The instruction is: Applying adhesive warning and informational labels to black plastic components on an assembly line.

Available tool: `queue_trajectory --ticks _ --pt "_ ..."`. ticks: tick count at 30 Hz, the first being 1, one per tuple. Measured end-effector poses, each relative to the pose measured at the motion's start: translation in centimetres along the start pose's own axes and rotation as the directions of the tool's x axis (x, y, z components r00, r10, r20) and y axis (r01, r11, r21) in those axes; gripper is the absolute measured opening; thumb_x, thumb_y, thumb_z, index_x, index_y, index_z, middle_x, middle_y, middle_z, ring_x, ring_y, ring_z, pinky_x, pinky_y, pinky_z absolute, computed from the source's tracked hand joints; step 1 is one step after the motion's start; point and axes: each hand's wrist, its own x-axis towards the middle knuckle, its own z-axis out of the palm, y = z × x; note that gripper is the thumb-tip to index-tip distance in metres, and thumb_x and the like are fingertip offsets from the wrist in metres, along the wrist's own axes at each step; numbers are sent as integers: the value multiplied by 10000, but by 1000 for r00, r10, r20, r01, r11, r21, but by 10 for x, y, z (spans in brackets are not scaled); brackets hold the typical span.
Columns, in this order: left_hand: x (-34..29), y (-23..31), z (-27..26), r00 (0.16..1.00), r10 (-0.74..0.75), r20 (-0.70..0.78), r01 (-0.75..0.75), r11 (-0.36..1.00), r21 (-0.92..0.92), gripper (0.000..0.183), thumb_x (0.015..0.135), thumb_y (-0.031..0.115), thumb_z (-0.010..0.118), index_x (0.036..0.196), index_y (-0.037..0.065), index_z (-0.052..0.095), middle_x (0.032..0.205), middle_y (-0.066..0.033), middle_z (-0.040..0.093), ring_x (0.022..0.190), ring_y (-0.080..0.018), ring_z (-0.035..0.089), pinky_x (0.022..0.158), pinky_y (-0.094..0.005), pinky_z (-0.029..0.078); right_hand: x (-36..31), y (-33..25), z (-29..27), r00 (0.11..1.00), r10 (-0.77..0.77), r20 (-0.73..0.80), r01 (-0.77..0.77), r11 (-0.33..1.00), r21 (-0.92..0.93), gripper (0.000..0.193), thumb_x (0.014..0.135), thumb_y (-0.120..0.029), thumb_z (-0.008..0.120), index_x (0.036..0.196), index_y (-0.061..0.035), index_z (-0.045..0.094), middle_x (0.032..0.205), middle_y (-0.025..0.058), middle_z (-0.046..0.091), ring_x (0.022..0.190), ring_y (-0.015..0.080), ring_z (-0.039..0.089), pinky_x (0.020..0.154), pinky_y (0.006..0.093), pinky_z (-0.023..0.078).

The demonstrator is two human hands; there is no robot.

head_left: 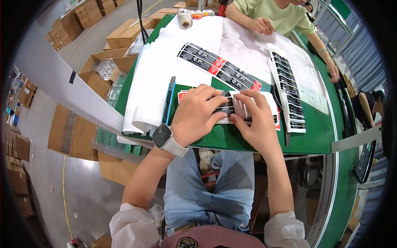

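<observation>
Both of my hands are at a small stack of black-and-white label sheets (226,108) near the table's front edge. My left hand (196,110) wears a watch; its fingers curl over the sheets' left part, with thumb and index finger pinching there. At the right part, my right hand (257,120) has bent fingers and its thumb on the sheets. Red label edges (278,122) stick out underneath. Left of my left hand lies a blue-and-black cutter knife (169,99). Beyond my hands is a longer black-and-red label sheet (219,66).
A stack of label strips (288,91) lies at right, beside a dark, narrow tool (287,137) partly hidden. White paper sheets (149,82) cover the green table's (231,141) left side. Across sits a person (275,18) in light green. Cardboard boxes (74,128) stand at left behind a white post (70,80).
</observation>
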Motion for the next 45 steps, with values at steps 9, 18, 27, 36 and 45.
queue_trajectory --ticks 9,18,27,36,45 --pt "-6 -3 1 998 33 48 -41 986 162 444 796 327 736 1164 104 624 1189 -92 630 1115 -267 580 957 -406 386 -12 11 -13 997 -71 -17 69 992 -107 267 698 -128 786 948 -57 720 976 56 649 913 269 621 763 386 509" --pt "-6 -1 -4 994 -77 83 57 974 219 588 789 405 744 1255 84 583 1253 -105 597 1159 -281 557 1001 -433 373 -7 17 -99 979 94 -179 -131 969 -207 137 749 26 717 881 -10 707 864 110 667 782 267 633 701 343 494" --pt "48 12 -30 820 -358 446 541 235 -808 780 939 665 439 1080 -71 657 968 -176 712 924 -209 688 913 -306 502 -8 7 -103 928 -351 -125 307 911 -275 250 682 -13 734 927 -60 707 955 69 673 984 261 632 908 417 456" --pt "59 1 5 776 -43 630 630 5 -776 291 864 108 688 1113 -28 623 965 -65 711 778 -89 679 708 -223 562 -8 8 -61 949 -279 -144 273 960 -59 358 682 31 716 1026 -62 675 1072 98 634 1076 319 591 892 432 469" --pt "56 -4 12 771 -85 632 633 -15 -774 333 855 68 680 1159 -43 602 924 -86 712 739 -108 697 668 -229 586 -10 15 -40 951 -232 -203 224 973 -59 364 653 7 763 1003 -66 695 1038 100 622 1043 317 594 863 418 483"
